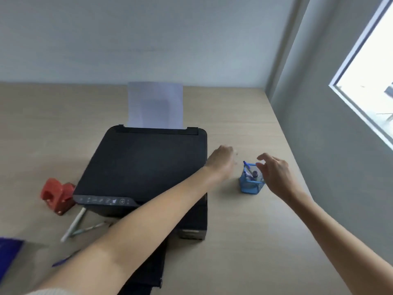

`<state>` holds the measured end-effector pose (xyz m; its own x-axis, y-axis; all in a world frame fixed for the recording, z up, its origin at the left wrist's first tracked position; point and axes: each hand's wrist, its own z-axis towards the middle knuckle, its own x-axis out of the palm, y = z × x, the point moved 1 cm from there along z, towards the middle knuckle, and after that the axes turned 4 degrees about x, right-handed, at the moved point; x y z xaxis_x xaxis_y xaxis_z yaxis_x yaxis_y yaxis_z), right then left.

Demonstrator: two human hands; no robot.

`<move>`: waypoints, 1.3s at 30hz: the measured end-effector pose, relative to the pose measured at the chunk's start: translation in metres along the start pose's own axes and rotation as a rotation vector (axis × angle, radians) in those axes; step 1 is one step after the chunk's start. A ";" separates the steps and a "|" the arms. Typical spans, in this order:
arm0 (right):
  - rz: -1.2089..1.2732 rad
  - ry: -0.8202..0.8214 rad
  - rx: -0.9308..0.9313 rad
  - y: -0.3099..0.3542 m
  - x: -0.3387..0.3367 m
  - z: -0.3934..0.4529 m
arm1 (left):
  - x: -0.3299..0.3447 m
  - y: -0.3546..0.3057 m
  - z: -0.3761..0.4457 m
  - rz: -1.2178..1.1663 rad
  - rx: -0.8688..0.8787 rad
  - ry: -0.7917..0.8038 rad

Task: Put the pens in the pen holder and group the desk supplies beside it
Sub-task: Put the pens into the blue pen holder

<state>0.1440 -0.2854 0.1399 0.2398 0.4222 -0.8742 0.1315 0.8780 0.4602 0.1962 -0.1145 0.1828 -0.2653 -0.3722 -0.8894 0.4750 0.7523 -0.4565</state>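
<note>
A small blue mesh pen holder (pixel 251 186) stands on the desk to the right of the printer, with a blue pen (pixel 247 167) and other pens in it. My right hand (pixel 274 171) hovers at its right rim, fingers apart, holding nothing. My left hand (pixel 222 160) reaches across the printer's right edge, just left of the holder; its fingers are blurred and seem empty. A white pen (pixel 73 225) and a thin patterned pen (pixel 91 228) lie in front of the printer at the left. A dark blue pen (pixel 64 259) lies nearer me.
A black printer (pixel 140 167) with paper in its rear tray fills the desk's middle. A red hole punch (pixel 57 195) sits left of it. A blue object (pixel 8 254) shows at the left edge. A grey wall and window bound the desk's right side.
</note>
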 end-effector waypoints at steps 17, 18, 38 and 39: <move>0.226 0.235 -0.828 0.333 0.117 -0.120 | -0.018 0.359 -0.319 -0.112 -0.717 -0.575; 0.184 0.310 -0.818 0.343 0.136 -0.128 | -0.016 0.375 -0.319 -0.110 -0.776 -0.502; -0.325 0.754 -0.388 0.374 0.302 -0.153 | 0.030 0.444 -0.314 -0.033 -0.364 0.048; -0.339 0.738 -0.397 0.374 0.306 -0.151 | 0.031 0.446 -0.315 0.011 -0.375 0.034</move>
<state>0.1210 0.2058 0.0213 -0.4474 0.0440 -0.8932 -0.2916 0.9370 0.1922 0.1358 0.3807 -0.0411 -0.2926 -0.3499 -0.8899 0.1396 0.9050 -0.4018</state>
